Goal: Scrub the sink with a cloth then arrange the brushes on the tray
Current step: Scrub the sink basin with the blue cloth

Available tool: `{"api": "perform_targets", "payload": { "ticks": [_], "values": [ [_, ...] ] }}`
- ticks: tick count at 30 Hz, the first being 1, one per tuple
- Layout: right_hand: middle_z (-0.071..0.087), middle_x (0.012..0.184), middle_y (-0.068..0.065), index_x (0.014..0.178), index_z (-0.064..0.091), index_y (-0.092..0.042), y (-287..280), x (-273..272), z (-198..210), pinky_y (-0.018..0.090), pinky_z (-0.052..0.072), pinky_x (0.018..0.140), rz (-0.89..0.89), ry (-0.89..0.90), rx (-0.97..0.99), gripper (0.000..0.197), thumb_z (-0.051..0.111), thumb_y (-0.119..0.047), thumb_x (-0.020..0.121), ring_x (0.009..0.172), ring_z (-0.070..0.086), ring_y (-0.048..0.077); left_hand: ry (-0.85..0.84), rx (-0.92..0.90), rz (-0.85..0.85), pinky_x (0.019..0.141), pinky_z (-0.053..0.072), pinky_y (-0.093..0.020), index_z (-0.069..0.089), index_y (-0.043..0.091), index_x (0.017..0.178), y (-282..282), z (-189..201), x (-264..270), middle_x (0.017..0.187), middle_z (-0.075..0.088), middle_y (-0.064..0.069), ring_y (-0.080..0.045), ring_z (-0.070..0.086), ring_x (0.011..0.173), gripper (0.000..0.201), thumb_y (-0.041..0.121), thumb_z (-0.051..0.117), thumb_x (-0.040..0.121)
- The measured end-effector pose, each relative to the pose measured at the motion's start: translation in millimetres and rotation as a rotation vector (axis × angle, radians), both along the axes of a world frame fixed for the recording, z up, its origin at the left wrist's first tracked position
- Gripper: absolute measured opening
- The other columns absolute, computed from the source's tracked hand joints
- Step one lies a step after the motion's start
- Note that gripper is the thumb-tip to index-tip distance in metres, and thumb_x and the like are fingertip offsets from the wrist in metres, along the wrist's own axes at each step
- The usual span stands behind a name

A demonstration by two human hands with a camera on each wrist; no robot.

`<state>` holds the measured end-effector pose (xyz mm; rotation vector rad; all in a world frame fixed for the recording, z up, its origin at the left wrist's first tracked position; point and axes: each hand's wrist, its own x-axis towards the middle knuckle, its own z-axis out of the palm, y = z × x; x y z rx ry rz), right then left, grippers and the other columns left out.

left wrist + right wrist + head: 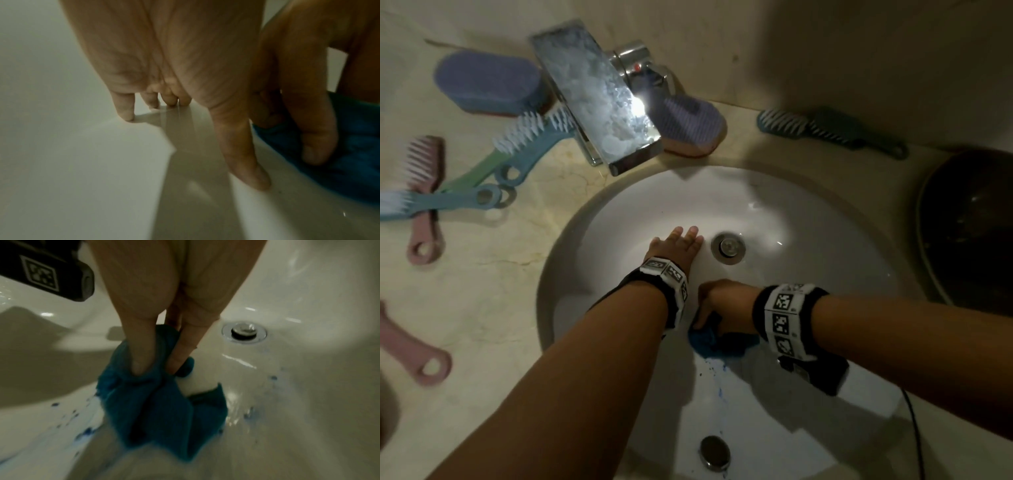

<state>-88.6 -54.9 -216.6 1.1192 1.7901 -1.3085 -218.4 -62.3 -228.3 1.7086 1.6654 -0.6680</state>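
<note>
My right hand (717,303) grips a crumpled blue cloth (710,341) (160,405) against the near wall of the white sink (808,219), thumb and fingers (141,360) pinching its folds. Blue specks (86,431) stain the porcelain beside the cloth. My left hand (676,245) lies flat in the basin just left of the drain (728,247), its straight fingers (125,110) pressing the porcelain. Several brushes lie on the counter: a purple scrub brush (489,85), teal (534,147) and pink (422,198) handled ones at left, a dark green one (832,132) at back right.
A chrome tap (599,102) overhangs the sink's far rim, with another purple brush (691,125) behind it. A dark round bowl (969,226) sits on the counter at right. An overflow hole (715,452) is in the near sink wall. A pink handle (410,353) lies at left.
</note>
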Motion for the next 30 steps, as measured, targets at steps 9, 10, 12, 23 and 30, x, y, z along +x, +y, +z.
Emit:
{"api": "perform_targets", "payload": {
  "ticks": [9,10,12,23,30],
  "values": [
    [0.053,0.079,0.012,0.068,0.048,-0.015,59.6,31.7,11.7,0.034,0.042,0.067,-0.352,-0.035,0.342,0.014,0.058,-0.016,0.078,0.078,0.056,0.030,-0.020,-0.148,0.008,0.114,0.019,-0.057,-0.011,0.033,0.148,-23.1,18.6,9.5,0.156,-0.024,-0.001,-0.027,-0.012,0.146,0.127,0.032,0.083,0.063],
    [0.053,0.083,0.014,0.071,0.049,-0.014,55.5,37.8,8.9,0.034,0.043,0.068,-0.331,-0.086,0.299,0.011,0.058,-0.014,0.077,0.081,0.056,0.031,-0.013,-0.158,0.009,0.114,0.019,-0.057,-0.011,0.032,0.149,-23.3,18.3,9.7,0.156,-0.024,-0.001,-0.027,-0.012,0.146,0.126,0.033,0.083,0.065],
    [0.052,0.086,0.015,0.077,0.050,-0.012,38.8,42.5,8.4,0.034,0.044,0.066,-0.251,-0.172,0.140,0.009,0.057,-0.007,0.076,0.080,0.053,0.030,0.012,-0.170,0.003,0.113,0.020,-0.057,-0.012,0.031,0.149,-22.3,18.4,11.0,0.155,-0.025,0.000,-0.027,-0.013,0.146,0.125,0.033,0.082,0.066],
    [0.057,0.105,0.007,0.104,0.064,-0.013,18.3,40.1,9.1,0.029,0.043,0.081,0.279,-0.011,0.274,0.023,0.064,-0.017,0.081,0.094,0.054,0.024,0.006,-0.168,0.017,0.113,0.018,-0.060,-0.011,0.034,0.148,-19.4,11.5,10.4,0.156,-0.024,0.003,-0.026,-0.012,0.146,0.124,0.033,0.082,0.065],
    [0.035,0.137,0.003,0.131,0.051,-0.030,20.7,44.4,27.5,0.025,0.037,0.099,0.452,0.000,0.198,0.061,0.076,-0.023,0.075,0.124,0.041,0.024,0.009,-0.148,0.019,0.112,0.019,-0.060,-0.010,0.034,0.148,-19.3,11.1,10.1,0.156,-0.023,0.004,-0.026,-0.011,0.146,0.123,0.034,0.082,0.066]
  ]
}}
